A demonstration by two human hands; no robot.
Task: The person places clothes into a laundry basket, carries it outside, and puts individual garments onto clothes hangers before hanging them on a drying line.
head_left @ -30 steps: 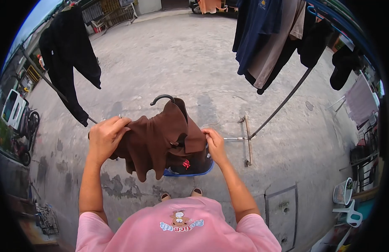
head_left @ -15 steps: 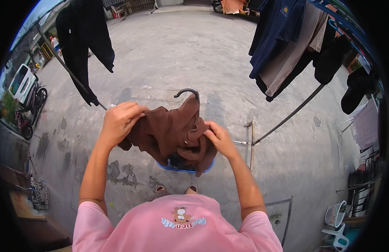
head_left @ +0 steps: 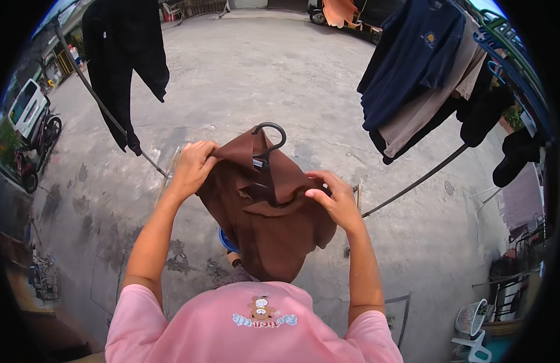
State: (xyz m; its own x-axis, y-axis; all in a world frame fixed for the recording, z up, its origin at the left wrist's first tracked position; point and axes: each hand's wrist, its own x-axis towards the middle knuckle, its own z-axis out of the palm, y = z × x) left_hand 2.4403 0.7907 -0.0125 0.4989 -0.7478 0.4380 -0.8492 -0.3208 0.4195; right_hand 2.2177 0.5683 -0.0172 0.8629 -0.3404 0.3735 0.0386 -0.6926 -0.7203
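A brown collared shirt hangs bunched in front of my chest, with the hook of a dark hanger rising out of its neck opening. My left hand pinches the cloth at the left shoulder, near the collar. On the other side, my right hand grips the right shoulder between thumb and fingers. Most of the hanger is hidden inside the shirt. Below the shirt, part of a blue basin shows above the concrete floor.
Black trousers hang at the left beside a metal bar. A navy shirt and other clothes hang at the right, near several coloured hangers. A white basket and a white plastic chair stand at the lower right.
The shirt has opened out and now hangs lower, covering most of the basin. The hanger hook stands more upright. My left hand moved right, and my right hand shifted slightly right along the cloth.
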